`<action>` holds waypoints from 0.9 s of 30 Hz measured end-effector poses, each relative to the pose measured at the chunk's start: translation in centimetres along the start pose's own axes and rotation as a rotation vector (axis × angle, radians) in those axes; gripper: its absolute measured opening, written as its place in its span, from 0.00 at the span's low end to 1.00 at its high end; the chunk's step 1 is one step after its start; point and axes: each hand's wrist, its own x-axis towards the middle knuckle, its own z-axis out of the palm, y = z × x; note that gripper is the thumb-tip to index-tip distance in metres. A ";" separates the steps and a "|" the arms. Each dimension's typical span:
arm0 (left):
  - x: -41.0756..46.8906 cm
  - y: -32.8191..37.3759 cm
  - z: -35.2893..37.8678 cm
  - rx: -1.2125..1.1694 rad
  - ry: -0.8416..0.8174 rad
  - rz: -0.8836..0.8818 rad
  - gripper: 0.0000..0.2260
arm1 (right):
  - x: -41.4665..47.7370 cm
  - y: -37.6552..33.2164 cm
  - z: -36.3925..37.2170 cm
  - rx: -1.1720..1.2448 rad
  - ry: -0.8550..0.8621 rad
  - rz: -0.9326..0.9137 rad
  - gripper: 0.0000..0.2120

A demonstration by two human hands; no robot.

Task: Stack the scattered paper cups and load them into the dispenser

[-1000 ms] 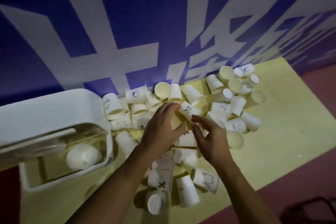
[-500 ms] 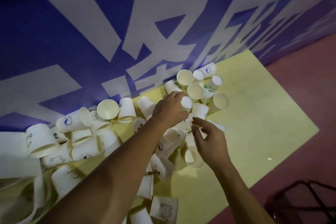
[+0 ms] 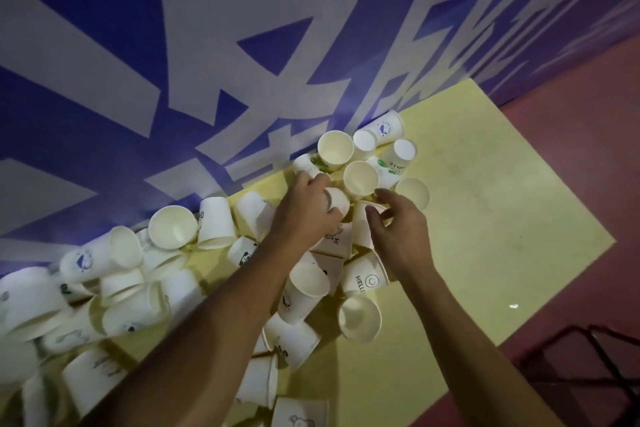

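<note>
Several white paper cups lie scattered on a pale yellow table, some upright, some on their sides. My left hand reaches into the far cluster and grips an overturned cup with its base up. My right hand is just to the right of it, fingers curled round the rim of another cup that stands beneath. An upright open cup stands just beyond both hands. The dispenser is out of view.
A blue wall with large white lettering rises right behind the table. A cup marked HELLO and an open cup lie near my right forearm. Red floor lies to the right, with a dark metal frame at the lower right.
The view has swung to the right, so the white dispenser has left the frame. Both hands have moved toward the far cluster, and my left hand has closed on a cup.
</note>
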 end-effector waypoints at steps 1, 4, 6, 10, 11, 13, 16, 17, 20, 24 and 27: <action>-0.9 -0.5 -0.7 -0.117 0.035 -0.061 0.24 | 0.9 -0.3 0.1 -0.040 0.010 -0.010 0.21; -3.5 -2.8 -1.9 -0.578 0.061 -0.338 0.20 | 3.3 -1.5 0.7 -0.151 -0.012 -0.037 0.29; -4.7 -4.4 -1.9 -0.987 0.018 -0.499 0.20 | 4.6 -2.2 1.5 -0.244 -0.088 -0.013 0.35; -6.1 -6.2 -2.1 -1.599 -0.060 -0.601 0.22 | 6.2 -2.1 3.0 -0.381 -0.157 0.032 0.36; -6.4 -6.4 -2.3 -1.660 -0.098 -0.586 0.27 | 6.3 -1.8 3.3 -0.387 -0.151 0.028 0.35; -6.8 -6.7 -2.8 -1.730 -0.171 -0.544 0.34 | 6.1 -1.5 3.5 -0.377 -0.131 0.001 0.33; -6.9 -7.0 -3.2 -1.713 -0.236 -0.507 0.37 | 4.9 -1.6 3.1 -0.325 -0.032 -0.084 0.36; -6.9 -7.1 -3.3 -1.681 -0.243 -0.486 0.36 | 4.1 -1.9 2.9 -0.304 0.000 -0.112 0.36; -7.0 -7.1 -3.6 -1.461 -0.272 -0.371 0.38 | 1.1 -3.3 2.6 -0.217 0.030 -0.185 0.37; -8.0 -7.1 -4.2 -1.102 -0.273 -0.222 0.42 | -2.2 -5.6 2.7 -0.088 -0.005 -0.185 0.36; -9.8 -7.9 -5.5 -1.065 -0.127 -0.230 0.37 | -4.0 -6.7 3.1 -0.022 -0.034 -0.234 0.36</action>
